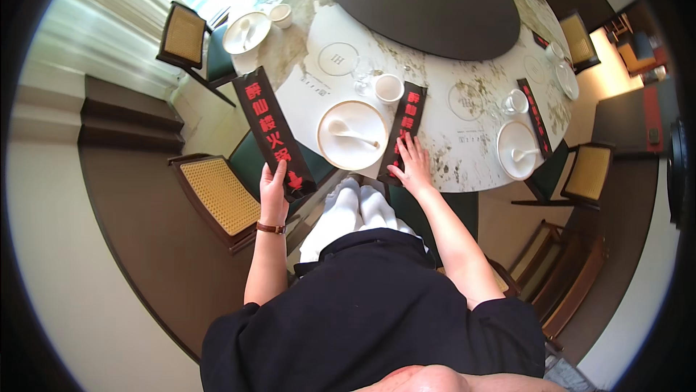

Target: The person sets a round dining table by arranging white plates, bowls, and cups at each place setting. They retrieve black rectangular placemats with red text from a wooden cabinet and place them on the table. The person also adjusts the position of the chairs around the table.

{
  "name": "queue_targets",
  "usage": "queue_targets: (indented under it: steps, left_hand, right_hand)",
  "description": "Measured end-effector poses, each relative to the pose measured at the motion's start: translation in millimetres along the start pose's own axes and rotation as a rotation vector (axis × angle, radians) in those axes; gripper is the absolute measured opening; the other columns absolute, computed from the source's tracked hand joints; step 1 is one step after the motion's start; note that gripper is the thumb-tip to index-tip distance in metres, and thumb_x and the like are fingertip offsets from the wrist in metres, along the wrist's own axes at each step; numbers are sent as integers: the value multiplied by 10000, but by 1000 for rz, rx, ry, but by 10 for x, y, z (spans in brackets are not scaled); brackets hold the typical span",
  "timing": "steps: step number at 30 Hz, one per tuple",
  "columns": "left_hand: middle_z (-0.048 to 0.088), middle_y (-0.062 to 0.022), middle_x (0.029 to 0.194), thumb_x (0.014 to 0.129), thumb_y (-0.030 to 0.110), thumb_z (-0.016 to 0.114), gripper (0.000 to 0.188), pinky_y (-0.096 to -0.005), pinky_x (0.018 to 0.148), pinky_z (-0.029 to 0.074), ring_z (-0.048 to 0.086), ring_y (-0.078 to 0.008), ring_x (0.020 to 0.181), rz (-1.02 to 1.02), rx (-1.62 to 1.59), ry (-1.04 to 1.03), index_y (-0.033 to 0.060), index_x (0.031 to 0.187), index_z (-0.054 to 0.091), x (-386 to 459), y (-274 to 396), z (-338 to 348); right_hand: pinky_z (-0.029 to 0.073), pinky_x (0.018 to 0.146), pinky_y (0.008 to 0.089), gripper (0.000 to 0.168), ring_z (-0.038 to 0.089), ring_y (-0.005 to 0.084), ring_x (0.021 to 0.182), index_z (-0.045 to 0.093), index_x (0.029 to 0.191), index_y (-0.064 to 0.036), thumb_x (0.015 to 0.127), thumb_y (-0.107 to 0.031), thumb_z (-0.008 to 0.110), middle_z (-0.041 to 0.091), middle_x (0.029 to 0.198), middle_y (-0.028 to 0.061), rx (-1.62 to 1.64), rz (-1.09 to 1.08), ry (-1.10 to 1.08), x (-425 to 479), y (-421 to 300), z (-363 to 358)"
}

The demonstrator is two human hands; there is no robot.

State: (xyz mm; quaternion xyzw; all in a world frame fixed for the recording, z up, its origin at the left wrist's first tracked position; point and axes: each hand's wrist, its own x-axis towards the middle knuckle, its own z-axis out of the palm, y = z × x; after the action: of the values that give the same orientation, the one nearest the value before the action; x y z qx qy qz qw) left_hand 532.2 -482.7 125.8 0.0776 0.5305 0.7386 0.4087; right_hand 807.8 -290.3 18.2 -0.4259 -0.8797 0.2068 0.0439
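My left hand [274,188] grips the lower end of a long black packet [267,125] with red writing, held off the table's left side. With its fingers spread, my right hand [414,166] rests on the lower part of a similar black packet [411,103] lying on the marble-patterned table. Between the two packets sits a white plate [337,155] with a brown rim, bearing a white spoon [356,135]. A white cup [389,88] stands just above the plate, and a clear glass [362,79] is at the cup's left.
A dark round turntable [424,6] covers the table's middle. Another setting has a plate [508,161], cup [515,101] and black packet [534,117] at right; a plate [236,38] and cup [281,15] stand at upper left. Cane-backed chairs [220,193] surround the table.
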Motion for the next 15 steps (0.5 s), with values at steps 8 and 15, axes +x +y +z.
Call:
queue_targets:
  steps: [8,15]
  left_hand:
    - [626,-39,1097,935,140,576,238,-272,840,489,596,-128,976,-20,0,98,46,1153,558,-301,-9,-293]
    - [627,-34,1096,937,126,569,229,-273,844,487,597,-128,972,5,16,113,48,1152,561,-482,193,-527]
  right_hand:
    - [195,1098,544,632,214,333,1392,375,1399,-105,861,-334,614,260,1511,108,95,-83,257,-84,-142,-54]
    - [277,1088,451,383,452,286,1219,564,1158,-37,810,-177,642,531,1238,110,98,-316,292,-227,-839,-16]
